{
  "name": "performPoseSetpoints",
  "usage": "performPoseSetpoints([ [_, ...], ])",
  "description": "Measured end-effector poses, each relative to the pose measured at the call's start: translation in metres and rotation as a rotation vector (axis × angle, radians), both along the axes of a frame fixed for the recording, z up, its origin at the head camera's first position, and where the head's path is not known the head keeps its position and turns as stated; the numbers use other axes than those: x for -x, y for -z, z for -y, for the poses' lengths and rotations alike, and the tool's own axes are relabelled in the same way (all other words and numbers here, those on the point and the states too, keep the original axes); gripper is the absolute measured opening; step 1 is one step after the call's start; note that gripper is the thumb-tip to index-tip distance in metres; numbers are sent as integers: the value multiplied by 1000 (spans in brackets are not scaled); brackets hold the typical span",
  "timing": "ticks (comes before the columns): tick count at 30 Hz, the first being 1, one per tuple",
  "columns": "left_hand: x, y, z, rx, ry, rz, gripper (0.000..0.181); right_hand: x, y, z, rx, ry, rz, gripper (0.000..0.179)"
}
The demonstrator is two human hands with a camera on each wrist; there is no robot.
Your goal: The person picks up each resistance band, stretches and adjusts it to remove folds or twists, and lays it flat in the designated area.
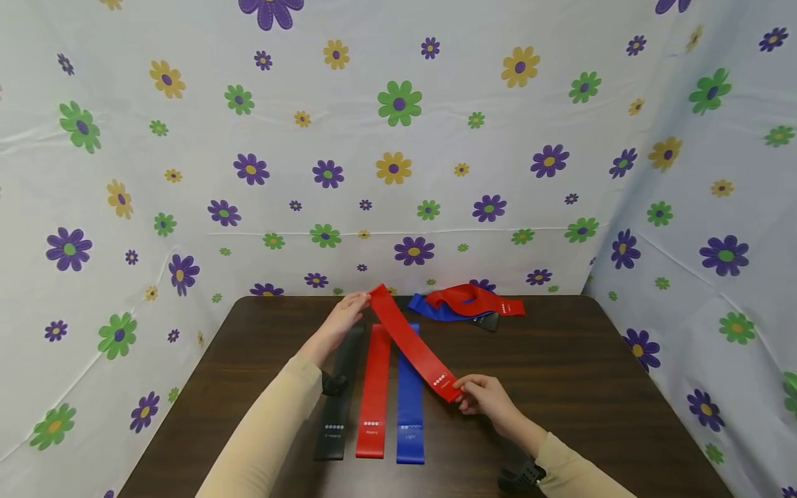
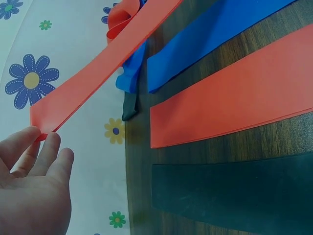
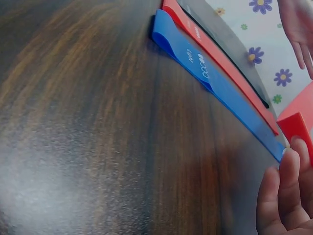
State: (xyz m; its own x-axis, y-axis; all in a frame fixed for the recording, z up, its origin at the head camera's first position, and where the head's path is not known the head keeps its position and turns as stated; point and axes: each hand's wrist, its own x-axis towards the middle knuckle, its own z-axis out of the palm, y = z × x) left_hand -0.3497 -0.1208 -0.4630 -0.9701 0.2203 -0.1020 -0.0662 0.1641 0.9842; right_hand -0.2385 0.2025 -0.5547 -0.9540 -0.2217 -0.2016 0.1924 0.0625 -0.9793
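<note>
A red resistance band (image 1: pixel 411 342) marked "Heavy" stretches flat and slanted between my two hands, above the table. My left hand (image 1: pixel 341 319) pinches its far end between thumb and fingers, as the left wrist view also shows. At the near end, by the printed label, my right hand (image 1: pixel 488 400) pinches it. Beneath and left of it, three bands lie side by side lengthwise: a black one (image 1: pixel 333 422) marked "X-Heavy", another red one (image 1: pixel 372 387) marked "Heavy", and a blue one (image 1: pixel 409 415) marked "Light". The held band hides part of the blue one.
At the table's back edge lies a loose heap with a crumpled red band (image 1: pixel 467 301), a blue band (image 1: pixel 429 309) and a black band (image 1: pixel 488 321). The dark wooden table (image 1: pixel 591 387) is bordered by a flower-patterned cloth (image 1: pixel 349 124) behind and at the sides.
</note>
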Motion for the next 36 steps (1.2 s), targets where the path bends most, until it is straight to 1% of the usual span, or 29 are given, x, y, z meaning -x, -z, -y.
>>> performPoseSetpoints([
  [5,1,1,-2,-10,11,-12,47,-3,0,0,-27,-26,26,26],
  [11,1,0,-7,-23,20,-12,47,-8,0,0,-32,-62,27,26],
  [16,0,-2,-12,-17,18,-24,47,-14,-1,-1,-32,-73,14,28],
  [22,0,-4,-15,-1,16,-30,46,-18,-2,-3,-47,-79,20,29],
  [28,1,-2,-18,-6,21,-20,46,-22,-4,-4,-57,-86,10,30],
  [30,0,0,-20,-36,10,-11,46,-23,-4,-5,-54,-89,8,30],
  [34,0,6,-23,-169,-43,-7,42,-26,-4,-6,-38,-98,9,30],
  [36,-3,3,-26,-234,-73,-15,40,-28,-4,-5,-29,-101,12,29],
])
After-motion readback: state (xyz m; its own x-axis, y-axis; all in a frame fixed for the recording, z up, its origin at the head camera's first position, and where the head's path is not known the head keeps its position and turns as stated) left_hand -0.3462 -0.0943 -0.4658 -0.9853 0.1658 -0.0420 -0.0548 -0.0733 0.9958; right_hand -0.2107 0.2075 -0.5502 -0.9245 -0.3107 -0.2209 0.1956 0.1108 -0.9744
